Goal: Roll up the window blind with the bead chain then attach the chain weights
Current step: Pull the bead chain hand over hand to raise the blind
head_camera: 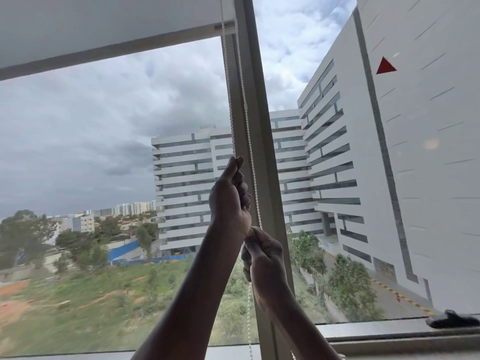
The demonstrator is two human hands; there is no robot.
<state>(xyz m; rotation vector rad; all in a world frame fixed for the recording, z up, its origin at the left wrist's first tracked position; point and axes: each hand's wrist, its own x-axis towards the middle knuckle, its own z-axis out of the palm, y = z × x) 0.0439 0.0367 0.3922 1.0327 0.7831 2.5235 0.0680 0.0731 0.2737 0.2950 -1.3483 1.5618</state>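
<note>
Blind (104, 24): rolled high at the window top. Bead chain (240, 81): hung beside the frame post (259, 126), pinched by the left hand (230, 198) above, gripped by the right hand (265, 255) below.

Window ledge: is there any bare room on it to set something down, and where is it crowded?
The sill is bare between the mullion and the black handle at its right end. Left of the mullion, a bare strip runs under the glass. It is crowded at the mullion, where both hands grip the bead chain.
</note>
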